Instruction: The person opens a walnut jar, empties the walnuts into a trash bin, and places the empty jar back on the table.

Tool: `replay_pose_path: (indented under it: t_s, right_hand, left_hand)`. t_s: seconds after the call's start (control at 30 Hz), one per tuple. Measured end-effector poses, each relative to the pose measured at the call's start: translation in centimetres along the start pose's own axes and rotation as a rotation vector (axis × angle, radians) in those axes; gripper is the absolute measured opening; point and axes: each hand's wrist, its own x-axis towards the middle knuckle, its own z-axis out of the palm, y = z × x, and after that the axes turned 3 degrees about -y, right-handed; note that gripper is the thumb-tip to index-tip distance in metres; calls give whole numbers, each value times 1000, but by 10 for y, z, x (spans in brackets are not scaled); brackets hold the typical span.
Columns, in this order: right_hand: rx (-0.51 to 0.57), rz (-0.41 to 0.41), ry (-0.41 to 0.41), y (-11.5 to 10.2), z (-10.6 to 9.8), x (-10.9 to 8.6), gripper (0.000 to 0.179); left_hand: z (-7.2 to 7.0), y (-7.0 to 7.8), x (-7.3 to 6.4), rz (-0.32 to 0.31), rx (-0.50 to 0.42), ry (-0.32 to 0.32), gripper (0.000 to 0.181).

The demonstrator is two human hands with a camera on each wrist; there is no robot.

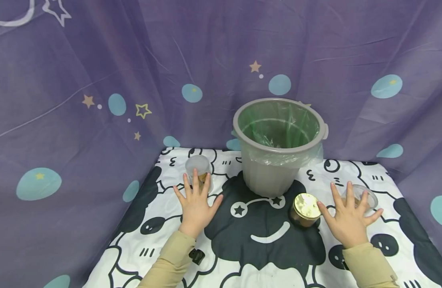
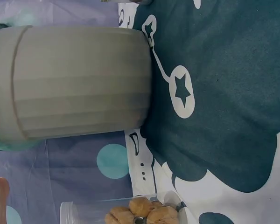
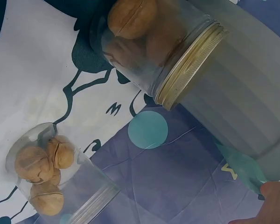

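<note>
My left hand is spread palm down with straight fingers, its fingertips overlapping a clear jar of walnuts in the head view. That jar also shows at the bottom of the left wrist view. Likewise spread, my right hand has its fingers in front of another clear jar; walnuts lie in it. Beside the right thumb stands a gold-lidded jar, also containing walnuts. Whether either hand touches a jar, I cannot tell. Neither hand grips anything.
A grey bin with a green translucent liner stands at the back between the hands. Under everything lies a black and white cartoon cloth. A purple patterned curtain hangs behind and at both sides.
</note>
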Motion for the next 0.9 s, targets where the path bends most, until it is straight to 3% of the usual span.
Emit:
replay_pose_path:
  t_s: [0.57, 0.9]
  right_hand:
    - [12, -17, -14, -4, 4, 4, 73]
    - [33, -63, 0, -18, 8, 9, 70]
  left_hand:
    - [5, -20, 6, -35, 15, 19, 72]
    - [4, -39, 8, -98, 17, -22, 73]
